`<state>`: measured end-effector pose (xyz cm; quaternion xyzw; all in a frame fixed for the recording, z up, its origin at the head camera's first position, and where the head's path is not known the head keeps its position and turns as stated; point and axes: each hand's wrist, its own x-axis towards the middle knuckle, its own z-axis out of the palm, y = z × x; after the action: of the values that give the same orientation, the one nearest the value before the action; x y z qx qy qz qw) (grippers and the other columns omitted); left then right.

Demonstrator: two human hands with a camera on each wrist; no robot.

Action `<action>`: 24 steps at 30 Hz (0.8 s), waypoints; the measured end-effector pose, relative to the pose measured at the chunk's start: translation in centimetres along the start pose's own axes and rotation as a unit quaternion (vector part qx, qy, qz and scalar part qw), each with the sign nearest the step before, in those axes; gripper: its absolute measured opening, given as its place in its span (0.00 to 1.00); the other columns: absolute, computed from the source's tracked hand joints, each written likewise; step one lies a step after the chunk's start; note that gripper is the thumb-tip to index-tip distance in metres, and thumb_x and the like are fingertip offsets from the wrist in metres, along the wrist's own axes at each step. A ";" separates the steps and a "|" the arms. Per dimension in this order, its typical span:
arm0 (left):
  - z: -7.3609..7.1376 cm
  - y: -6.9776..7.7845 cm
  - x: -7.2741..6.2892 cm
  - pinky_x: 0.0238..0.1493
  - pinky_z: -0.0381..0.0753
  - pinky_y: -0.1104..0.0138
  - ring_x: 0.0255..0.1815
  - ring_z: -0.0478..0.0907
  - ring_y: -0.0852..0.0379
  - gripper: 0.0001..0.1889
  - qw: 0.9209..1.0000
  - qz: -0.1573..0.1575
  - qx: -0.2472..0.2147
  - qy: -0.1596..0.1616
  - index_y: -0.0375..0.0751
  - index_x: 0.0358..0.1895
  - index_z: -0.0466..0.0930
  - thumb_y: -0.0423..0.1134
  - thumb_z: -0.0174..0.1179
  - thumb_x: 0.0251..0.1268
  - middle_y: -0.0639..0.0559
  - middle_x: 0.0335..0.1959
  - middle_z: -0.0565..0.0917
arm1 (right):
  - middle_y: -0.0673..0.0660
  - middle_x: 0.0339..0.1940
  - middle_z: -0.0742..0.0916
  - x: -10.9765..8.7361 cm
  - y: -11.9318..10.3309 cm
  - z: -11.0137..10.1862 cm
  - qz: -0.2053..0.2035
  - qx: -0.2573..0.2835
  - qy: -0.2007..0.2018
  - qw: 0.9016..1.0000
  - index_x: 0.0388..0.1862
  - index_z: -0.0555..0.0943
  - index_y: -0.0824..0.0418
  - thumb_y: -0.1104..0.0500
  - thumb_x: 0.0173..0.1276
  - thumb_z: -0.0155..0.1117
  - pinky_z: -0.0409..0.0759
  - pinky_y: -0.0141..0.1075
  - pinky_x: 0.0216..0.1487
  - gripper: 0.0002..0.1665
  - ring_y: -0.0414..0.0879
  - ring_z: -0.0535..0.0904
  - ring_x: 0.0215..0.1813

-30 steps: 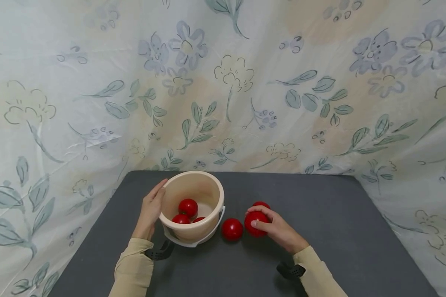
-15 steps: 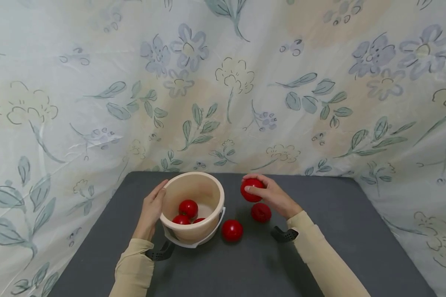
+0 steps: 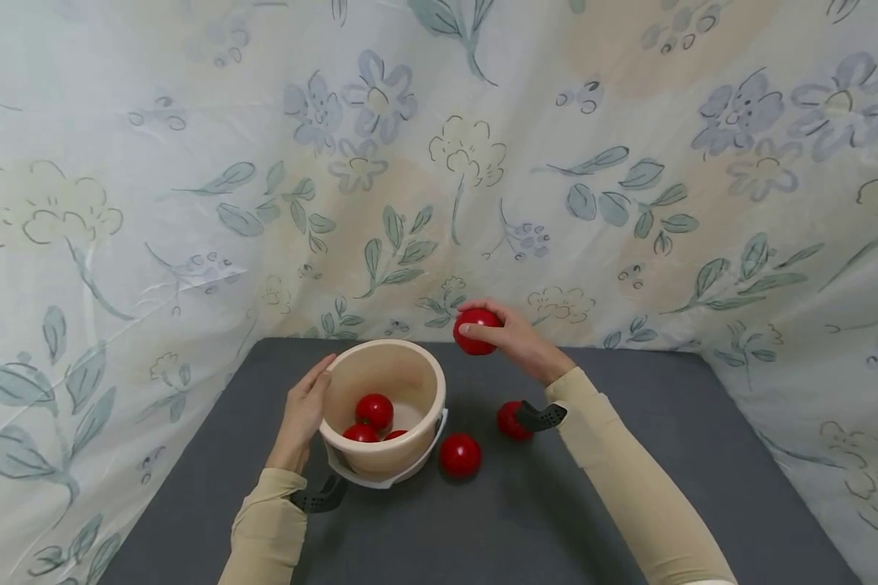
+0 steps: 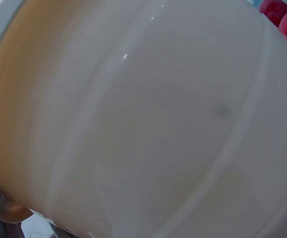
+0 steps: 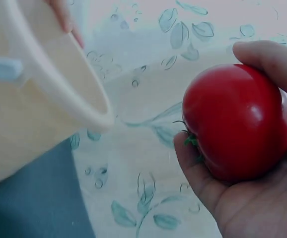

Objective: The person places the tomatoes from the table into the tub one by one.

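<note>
A red tomato (image 3: 472,346) with a green stem end is held up by my right hand (image 3: 523,345), its thumb and fingers curled round it. They hang above the table, to the right of the cream bucket (image 3: 380,465) and a little above its rim. My left hand (image 3: 303,416) grips the bucket at its left rim. Inside the bucket lie several tomatoes (image 3: 375,410). In the left wrist view the bucket's pale outer wall (image 4: 158,124) fills nearly everything, hiding the hand. The right wrist view shows the held tomato (image 5: 233,124) beside the bucket's rim (image 5: 101,119).
One loose tomato (image 3: 460,456) sits on the dark grey table (image 3: 439,536), just right of the bucket. Another tomato (image 3: 510,421) stands farther right, partly covered by the black wrist strap (image 3: 543,416). Behind the table hangs a flowered cloth (image 3: 439,203).
My right hand has lifted the tomato from among the loose ones, up and to the left. The second tomato has come into fuller view. The left hand and bucket have stayed in place.
</note>
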<state>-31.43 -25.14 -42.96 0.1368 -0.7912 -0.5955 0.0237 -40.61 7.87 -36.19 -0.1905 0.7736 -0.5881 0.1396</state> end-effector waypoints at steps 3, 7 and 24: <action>0.0 -0.1 0.1 0.80 0.56 0.42 0.83 0.54 0.42 0.25 1.000 -0.001 0.001 0.001 0.58 0.78 0.62 0.48 0.40 0.83 0.49 0.82 0.59 | 0.49 0.66 0.78 0.7 -0.9 0.5 -0.008 -0.005 -0.004 1.000 0.67 0.73 0.42 0.43 0.63 0.72 0.83 0.46 0.59 0.34 0.53 0.73 0.67; 0.0 -0.1 0.1 0.80 0.57 0.42 0.83 0.55 0.42 0.25 1.000 -0.001 -0.003 0.003 0.58 0.78 0.63 0.48 0.40 0.83 0.48 0.82 0.60 | 0.48 0.65 0.79 1.7 -1.9 1.4 -0.021 -0.008 -0.018 1.000 0.69 0.73 0.43 0.42 0.62 0.73 0.83 0.47 0.60 0.37 0.53 0.74 0.67; 0.1 -0.2 0.0 0.80 0.57 0.43 0.82 0.57 0.42 0.24 1.000 0.004 -0.009 0.010 0.58 0.76 0.66 0.48 0.42 0.83 0.47 0.81 0.62 | 0.52 0.67 0.79 6.1 -2.8 8.1 -0.043 0.048 -0.129 0.990 0.69 0.72 0.50 0.51 0.66 0.69 0.81 0.44 0.64 0.33 0.53 0.74 0.67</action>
<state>-31.37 -25.13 -43.15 0.1398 -0.7861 -0.6010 0.0351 -42.10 -2.55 -35.66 -0.2911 0.7112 -0.6005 0.2213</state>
